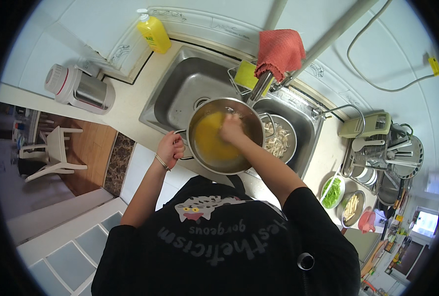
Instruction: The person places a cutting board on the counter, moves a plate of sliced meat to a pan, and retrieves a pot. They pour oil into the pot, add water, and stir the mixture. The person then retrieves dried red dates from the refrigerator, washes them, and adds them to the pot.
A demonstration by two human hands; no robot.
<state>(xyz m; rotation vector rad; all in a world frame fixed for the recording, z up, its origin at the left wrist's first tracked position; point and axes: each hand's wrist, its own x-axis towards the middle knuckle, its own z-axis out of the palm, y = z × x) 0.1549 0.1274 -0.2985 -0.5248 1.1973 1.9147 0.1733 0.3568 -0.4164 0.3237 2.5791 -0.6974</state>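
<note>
A large stainless steel pot (225, 167) sits over the front and divider of the double sink, tilted so its inside shows. My left hand (170, 148) is curled around the pot's left loop handle (182, 135). Inside the pot my right hand (232, 127) reaches down with bent fingers, beside a broad yellow patch (209, 131). Whether that patch is a cloth or liquid is unclear, and my fingertips are partly hidden. The pot's other loop handle (272, 127) overhangs a metal bowl (294, 142) of pale sliced food, perhaps mushrooms (278, 142), in the right basin.
A red cloth (280, 50) drapes the faucet (260, 88) behind the pot, near a sponge rack (246, 76). Yellow detergent (155, 35) stands behind the left basin (184, 83). Rightward are bowls of chopped greens (331, 192) and pale strips (350, 208), plus a dish rack (371, 162).
</note>
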